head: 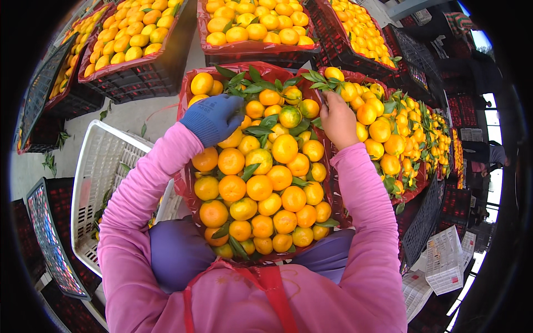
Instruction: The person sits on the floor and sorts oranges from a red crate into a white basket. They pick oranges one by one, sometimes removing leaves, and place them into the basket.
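Note:
Before me stands a crate lined with red plastic film (180,183), filled with mandarins (259,187), some with green leaves. My left hand (214,118), in a blue knit glove, rests over the fruit at the crate's far left. Its fingertips are turned away, so any grip is hidden. My right hand (339,120) is bare, at the right rim where this crate meets the neighbouring one. Its curled fingers touch or nearly touch a leafy sprig (322,81) beside a mandarin; whether they pinch it cannot be told.
Full mandarin crates stand beyond, such as a black one (137,75). More leafy mandarins (381,129) fill lined crates at right. A white plastic basket (89,195) with leaves stands at my left. White baskets (444,260) are stacked lower right. A person (489,154) is at far right.

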`<action>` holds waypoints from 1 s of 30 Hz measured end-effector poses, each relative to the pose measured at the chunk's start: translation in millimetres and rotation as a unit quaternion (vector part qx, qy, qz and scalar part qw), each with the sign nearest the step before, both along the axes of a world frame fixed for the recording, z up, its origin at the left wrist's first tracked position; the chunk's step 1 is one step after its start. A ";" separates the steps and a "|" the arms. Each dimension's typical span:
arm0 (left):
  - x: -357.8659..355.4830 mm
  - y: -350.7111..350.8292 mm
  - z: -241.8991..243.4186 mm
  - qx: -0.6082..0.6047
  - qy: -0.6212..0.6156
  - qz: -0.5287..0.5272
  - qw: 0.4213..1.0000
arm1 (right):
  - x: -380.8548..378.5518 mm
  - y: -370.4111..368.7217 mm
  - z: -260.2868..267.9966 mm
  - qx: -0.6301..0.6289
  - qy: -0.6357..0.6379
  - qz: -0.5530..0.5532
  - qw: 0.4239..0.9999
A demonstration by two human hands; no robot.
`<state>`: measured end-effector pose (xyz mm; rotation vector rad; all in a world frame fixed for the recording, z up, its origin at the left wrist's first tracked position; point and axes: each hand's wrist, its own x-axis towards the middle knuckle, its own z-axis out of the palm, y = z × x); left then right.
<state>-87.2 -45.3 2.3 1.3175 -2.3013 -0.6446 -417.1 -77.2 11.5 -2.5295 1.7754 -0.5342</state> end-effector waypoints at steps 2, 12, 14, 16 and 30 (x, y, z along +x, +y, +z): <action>-17.5 -18.6 -5.8 -0.017 0.000 0.009 1.000 | 5.0 -11.8 -1.8 0.034 0.072 0.024 0.997; -85.7 -98.6 -35.4 0.107 -0.042 0.088 0.989 | 9.2 -0.8 -3.7 0.104 0.198 0.036 0.974; -82.3 -106.5 -35.2 0.150 -0.009 0.108 0.983 | 6.7 2.4 -2.7 0.174 0.229 0.084 0.954; -80.2 -109.6 -36.4 0.161 -0.011 0.108 0.981 | 4.3 2.3 -2.3 0.139 0.152 0.030 0.978; -62.3 -88.3 -50.6 0.092 -0.031 0.087 0.992 | 25.1 6.9 -3.8 0.035 0.277 0.045 0.959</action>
